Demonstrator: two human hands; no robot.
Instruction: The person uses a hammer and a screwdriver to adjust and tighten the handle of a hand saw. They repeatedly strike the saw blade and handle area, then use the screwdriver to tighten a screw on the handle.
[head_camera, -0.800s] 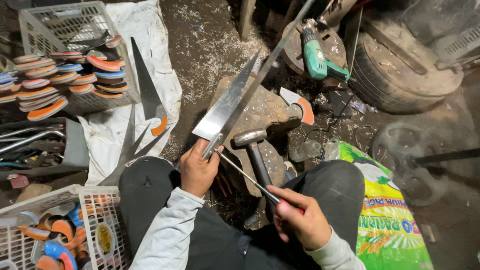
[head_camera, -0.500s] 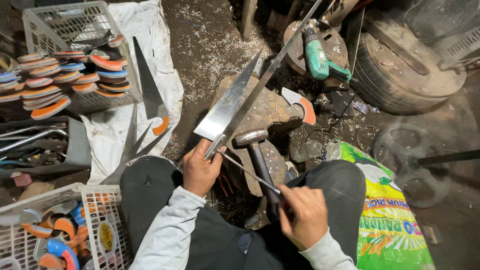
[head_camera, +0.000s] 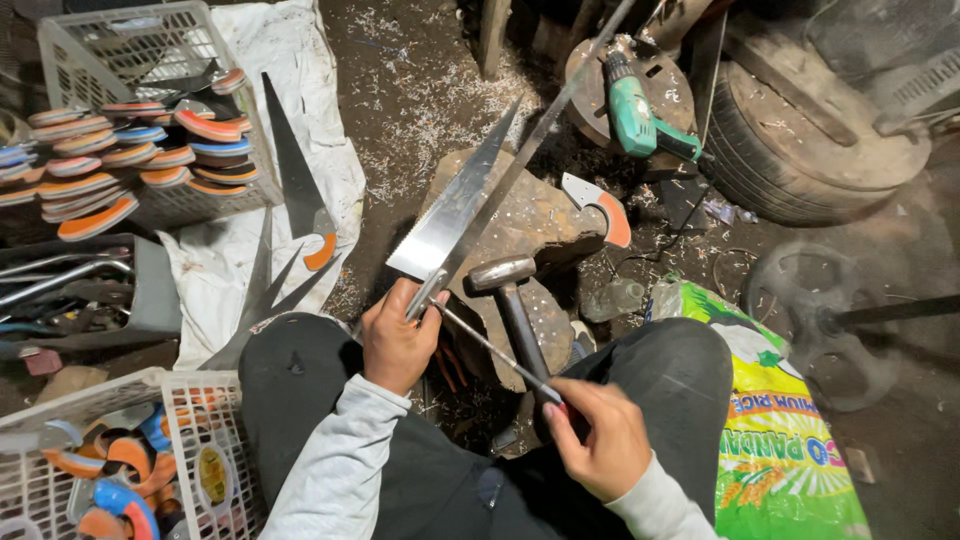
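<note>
Left hand (head_camera: 398, 338) grips the butt end of a bare saw blade (head_camera: 455, 205), which lies flat on a stone block (head_camera: 545, 225) just ahead of it. Right hand (head_camera: 598, 440) is closed around the handle of a thin rod (head_camera: 490, 345), probably a file, whose tip touches the blade end beside the left fingers. A hammer (head_camera: 508, 290) rests on the stone between the 2 hands. I judge the step is dressing the blade end; the next stroke calls for a steady blade. Left of the left hand, finished saws (head_camera: 295, 190) lie on a white cloth (head_camera: 300, 60), with baskets of coloured handles (head_camera: 140, 150). Beyond the stone are a green drill (head_camera: 632, 115) and a tyre (head_camera: 800, 150); the hammer crowds the rod.
</note>
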